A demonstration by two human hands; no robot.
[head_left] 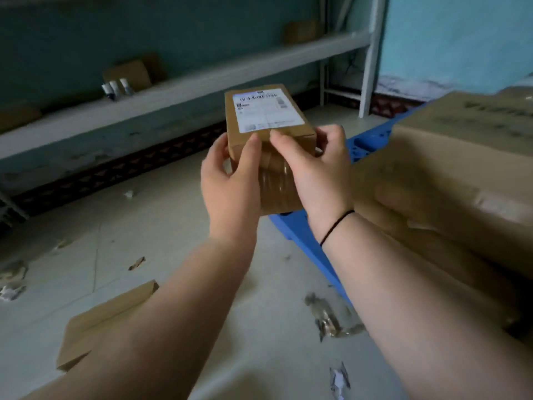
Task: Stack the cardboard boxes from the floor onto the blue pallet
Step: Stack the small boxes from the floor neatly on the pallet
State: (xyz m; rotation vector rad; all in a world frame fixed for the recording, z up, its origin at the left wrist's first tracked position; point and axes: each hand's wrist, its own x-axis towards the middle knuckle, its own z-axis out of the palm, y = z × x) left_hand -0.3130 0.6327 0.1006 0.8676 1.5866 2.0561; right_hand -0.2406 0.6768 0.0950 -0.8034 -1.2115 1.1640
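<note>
A small cardboard box point(266, 116) with a white shipping label on top is held in the air at the centre of the view. My left hand point(230, 180) grips its left near corner, thumb on top. My right hand point(317, 171) grips its right near side, thumb beside the left thumb. The blue pallet point(311, 241) lies on the floor just right of and below the box, mostly covered. Large cardboard boxes point(447, 192) are stacked on the pallet at the right. A flat cardboard box point(98, 321) lies on the floor at the lower left, partly behind my left forearm.
A white metal shelf rack point(184, 85) runs along the back wall with small boxes and bottles point(115, 88) on it. Its upright post point(372, 56) stands behind the pallet. Scraps of tape and paper point(328, 319) litter the pale floor.
</note>
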